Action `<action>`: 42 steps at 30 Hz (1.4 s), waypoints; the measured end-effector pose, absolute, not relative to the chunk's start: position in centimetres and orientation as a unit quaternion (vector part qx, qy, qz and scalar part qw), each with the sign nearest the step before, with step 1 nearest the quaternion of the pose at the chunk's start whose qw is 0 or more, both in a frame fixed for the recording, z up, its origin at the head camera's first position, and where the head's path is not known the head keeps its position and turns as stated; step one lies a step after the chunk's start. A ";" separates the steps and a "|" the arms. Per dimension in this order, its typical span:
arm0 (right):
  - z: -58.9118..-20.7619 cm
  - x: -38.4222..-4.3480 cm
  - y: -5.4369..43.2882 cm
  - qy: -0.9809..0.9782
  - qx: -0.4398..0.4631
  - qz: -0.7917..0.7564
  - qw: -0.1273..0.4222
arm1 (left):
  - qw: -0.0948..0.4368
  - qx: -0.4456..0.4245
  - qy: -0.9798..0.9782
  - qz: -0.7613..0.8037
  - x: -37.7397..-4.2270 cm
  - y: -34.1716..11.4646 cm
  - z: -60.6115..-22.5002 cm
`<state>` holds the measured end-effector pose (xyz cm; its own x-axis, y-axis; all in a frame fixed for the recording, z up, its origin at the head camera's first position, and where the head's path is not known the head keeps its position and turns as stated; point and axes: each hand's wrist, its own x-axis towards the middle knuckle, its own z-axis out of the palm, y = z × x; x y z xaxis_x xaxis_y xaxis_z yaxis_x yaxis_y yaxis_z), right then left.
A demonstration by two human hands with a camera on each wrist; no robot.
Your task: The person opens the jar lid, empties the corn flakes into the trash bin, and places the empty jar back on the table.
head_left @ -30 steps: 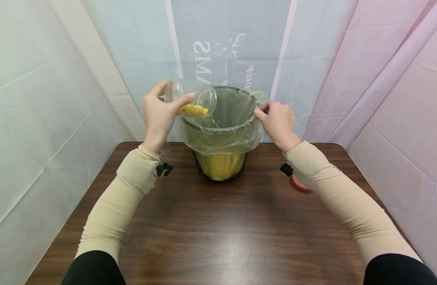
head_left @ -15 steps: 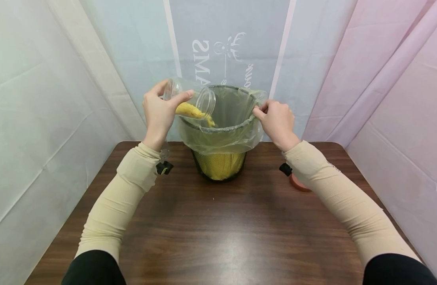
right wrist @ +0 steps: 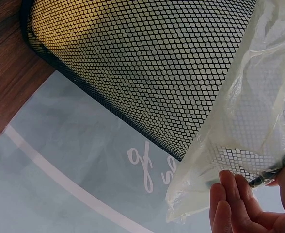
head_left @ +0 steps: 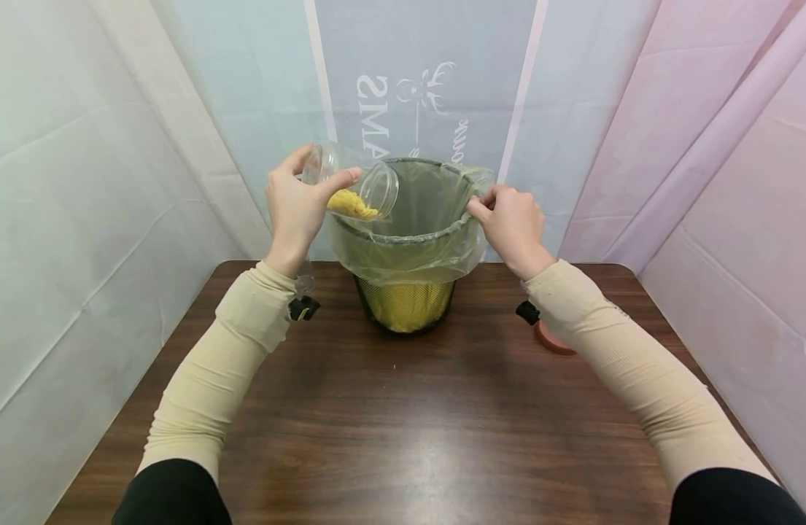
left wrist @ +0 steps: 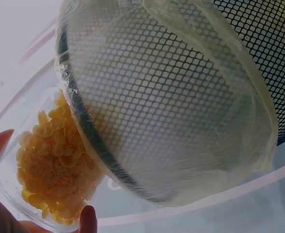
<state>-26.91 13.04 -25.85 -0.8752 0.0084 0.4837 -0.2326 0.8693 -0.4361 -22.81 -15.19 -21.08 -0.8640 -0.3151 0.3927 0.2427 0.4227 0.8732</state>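
Observation:
My left hand [head_left: 294,208] grips a clear plastic jar [head_left: 333,157], tilted with its mouth over the left rim of a black mesh wastebasket [head_left: 376,310]. Yellow flakes [left wrist: 57,165] lie along the jar's lower side, up to its mouth. A thin translucent bag [head_left: 409,264] lines the basket and folds over its rim. At the right side of that rim, my right hand [head_left: 510,222] pinches the bag and rim between thumb and fingers, as the right wrist view shows. Through the mesh, yellow contents show in the basket's lower part.
A reddish-brown round lid [head_left: 555,341] lies on the wooden table [head_left: 403,423], partly behind the right forearm. Behind the basket hangs a pale cloth [head_left: 265,80] with printed lettering. White and pinkish cloth walls [head_left: 757,219] stand at both sides.
Half a second ago flakes were spilling from the jar's mouth into the basket; now none are seen falling. The jar holds fewer flakes. My right hand stays in place.

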 end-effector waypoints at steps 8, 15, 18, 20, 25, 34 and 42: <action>-25.9 -26.9 13.1 -0.936 0.062 0.246 0.245 | 0.264 0.020 -0.811 -0.521 -23.0 -15.1 -20.8; -25.7 -26.9 13.0 -0.938 0.059 0.246 0.235 | 0.263 0.022 -0.824 -0.501 -23.1 -14.9 -20.6; -25.7 -26.9 13.0 -0.940 0.056 0.245 0.232 | 0.264 0.022 -0.826 -0.497 -23.1 -14.8 -20.5; -25.7 -26.9 13.0 -0.939 0.057 0.245 0.233 | 0.265 0.021 -0.828 -0.494 -23.1 -14.8 -20.5; -25.8 -27.0 13.1 -0.939 0.060 0.245 0.236 | 0.269 0.020 -0.832 -0.485 -23.0 -14.7 -20.5; -25.7 -26.9 13.1 -0.939 0.058 0.247 0.232 | 0.273 0.016 -0.827 -0.491 -23.0 -14.6 -20.4; -25.8 -26.9 13.1 -0.939 0.058 0.245 0.235 | 0.271 0.010 -0.835 -0.479 -22.6 -14.5 -20.5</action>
